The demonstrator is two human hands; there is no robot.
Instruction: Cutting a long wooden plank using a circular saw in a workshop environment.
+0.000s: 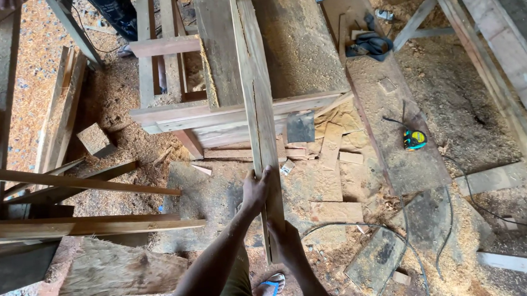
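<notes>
- Wood, pale grey-brown, weathered: one long narrow plank (260, 112) stands on edge, running from the near end at the hands up across the workbench (237, 113) and out of the top of the head view.
- Plank face shows a lengthwise crack and rough saw marks; its far end is cut off by the frame.
- Left hand (255, 190) is wrapped on the plank's left face; right hand (285, 243) grips the near end lower down. Two hands, both clamped on the plank, a little apart.
- Count: one tape measure (414, 139), yellow and teal, on the floor to the right; one blue sandal (273, 284) on a foot below.
- Sawdust (454, 114) covers the floor; offcuts too many to count.
- Dark cloth bundle (369, 43) at top right: kind unclear.
</notes>
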